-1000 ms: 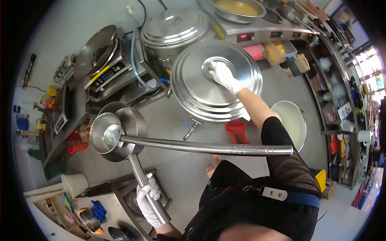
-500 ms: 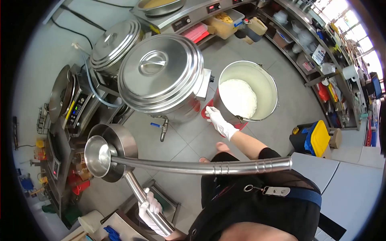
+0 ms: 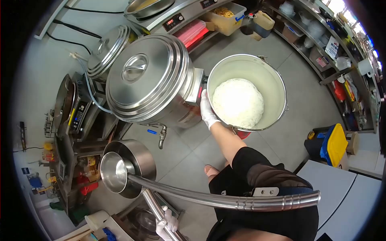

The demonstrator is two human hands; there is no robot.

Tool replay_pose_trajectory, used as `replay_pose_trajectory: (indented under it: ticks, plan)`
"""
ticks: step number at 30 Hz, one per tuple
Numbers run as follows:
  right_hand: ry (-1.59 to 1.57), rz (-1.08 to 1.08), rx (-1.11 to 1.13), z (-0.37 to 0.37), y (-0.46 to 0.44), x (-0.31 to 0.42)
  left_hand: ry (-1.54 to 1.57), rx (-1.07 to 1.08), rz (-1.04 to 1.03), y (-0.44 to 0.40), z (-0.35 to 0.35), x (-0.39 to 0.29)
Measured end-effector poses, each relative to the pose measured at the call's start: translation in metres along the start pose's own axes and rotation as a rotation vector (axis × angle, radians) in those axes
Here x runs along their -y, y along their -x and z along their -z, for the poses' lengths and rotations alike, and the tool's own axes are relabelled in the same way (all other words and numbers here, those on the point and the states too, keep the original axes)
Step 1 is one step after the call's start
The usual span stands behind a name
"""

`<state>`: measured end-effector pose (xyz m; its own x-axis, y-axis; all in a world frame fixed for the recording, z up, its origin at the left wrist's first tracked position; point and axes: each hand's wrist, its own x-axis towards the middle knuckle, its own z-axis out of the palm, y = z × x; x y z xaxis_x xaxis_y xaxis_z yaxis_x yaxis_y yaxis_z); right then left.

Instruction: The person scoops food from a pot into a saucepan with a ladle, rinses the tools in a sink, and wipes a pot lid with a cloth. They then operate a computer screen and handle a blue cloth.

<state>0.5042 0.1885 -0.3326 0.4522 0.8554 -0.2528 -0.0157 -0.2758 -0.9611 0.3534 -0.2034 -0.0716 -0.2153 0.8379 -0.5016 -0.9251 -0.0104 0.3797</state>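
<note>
My left hand (image 3: 167, 227), in a white glove, is wrapped round the thick metal handle of a large steel pot (image 3: 145, 164) at lower left. A steel ladle (image 3: 114, 172) rests in that pot, its long handle crossing over my lap. My right hand (image 3: 207, 110), also gloved, lies against the left outer side of a pale bucket (image 3: 273, 86); its fingers point up and partly pass behind the wall. Inside the bucket is a white mass (image 3: 238, 103). Left of it stands a big lidded steel pot (image 3: 140, 80) with a tap below.
A smaller lidded pot (image 3: 108, 50) stands behind at the left. Shelving (image 3: 313, 60) curves along the right side. At lower right are a yellow-lidded bin (image 3: 337, 144) and a grey-white surface (image 3: 325, 182). A counter with woks (image 3: 64, 98) lines the left.
My right hand has left the large lid and moved to the bucket's side, and the view has swung right. My left hand has kept hold of the pot handle throughout.
</note>
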Motion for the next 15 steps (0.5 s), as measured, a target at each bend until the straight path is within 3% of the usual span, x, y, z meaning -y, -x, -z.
replay_pose_trajectory:
  ticks: [15]
  plan:
    - [0.173, 0.145, -0.01, 0.009, 0.001, 0.015, -0.061, 0.063, 0.022, -0.004, 0.027, 0.019]
